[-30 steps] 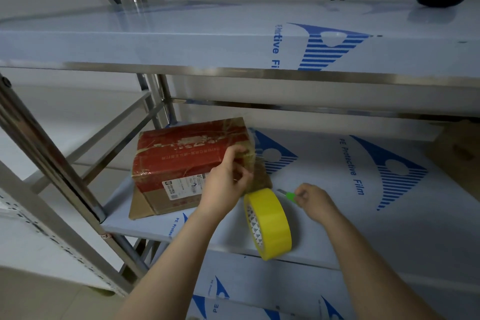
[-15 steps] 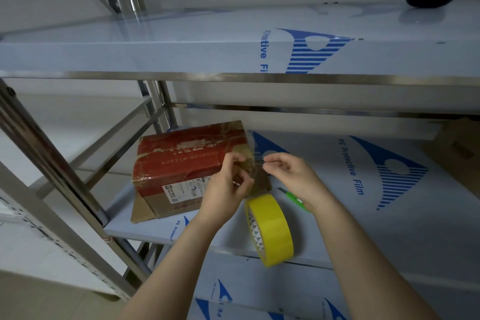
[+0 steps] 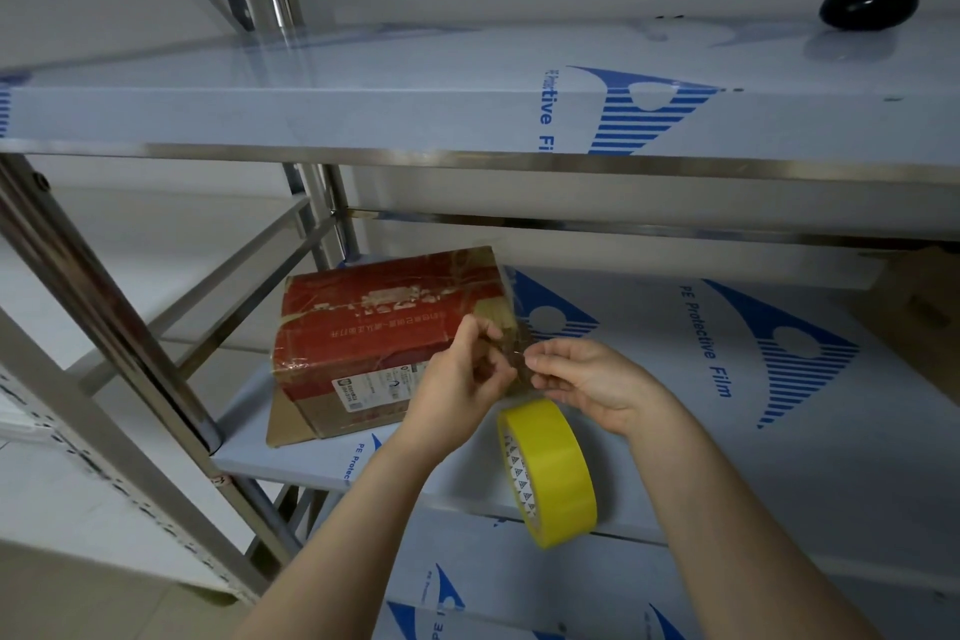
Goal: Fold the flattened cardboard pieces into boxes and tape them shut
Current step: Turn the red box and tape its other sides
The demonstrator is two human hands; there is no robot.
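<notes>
Our left hand (image 3: 462, 379) and right hand (image 3: 587, 379) each pinch the clear tape strip (image 3: 515, 360) between them, at the end of the box (image 3: 384, 333) just beyond the left fingers. We should keep it taut, lay it square over the seam, then rub outward.

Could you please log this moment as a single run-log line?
step: taping box end | left hand: pinches clear tape strip | right hand: pinches same strip | red-and-brown cardboard box: on film-covered shelf | yellow tape roll: below hands
</notes>
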